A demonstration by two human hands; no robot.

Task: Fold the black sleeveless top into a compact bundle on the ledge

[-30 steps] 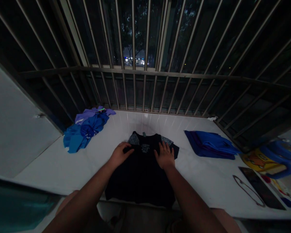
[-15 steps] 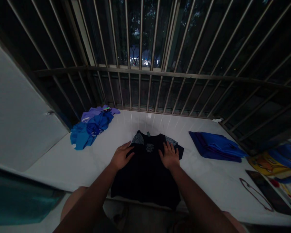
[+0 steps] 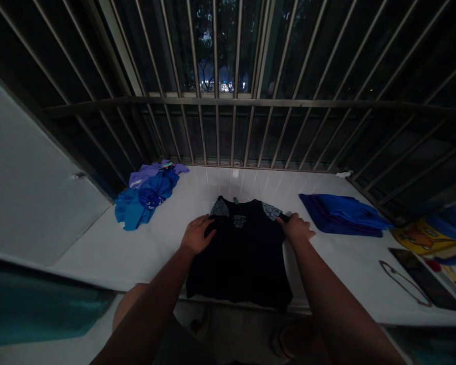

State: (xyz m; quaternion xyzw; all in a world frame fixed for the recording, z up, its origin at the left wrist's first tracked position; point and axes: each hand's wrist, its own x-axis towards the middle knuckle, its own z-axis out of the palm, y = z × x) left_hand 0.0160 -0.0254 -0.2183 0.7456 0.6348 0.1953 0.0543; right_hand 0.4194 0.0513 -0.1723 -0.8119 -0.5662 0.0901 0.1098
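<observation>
Hands well apart, the left hand lies flat on a black T-shirt, collar pointing away along a white ledge, while the right hand meets its far corner, grip unclear.

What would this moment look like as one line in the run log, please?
black top: flat on white ledge | left hand: at its side edge | right hand: at its shoulder edge
</observation>
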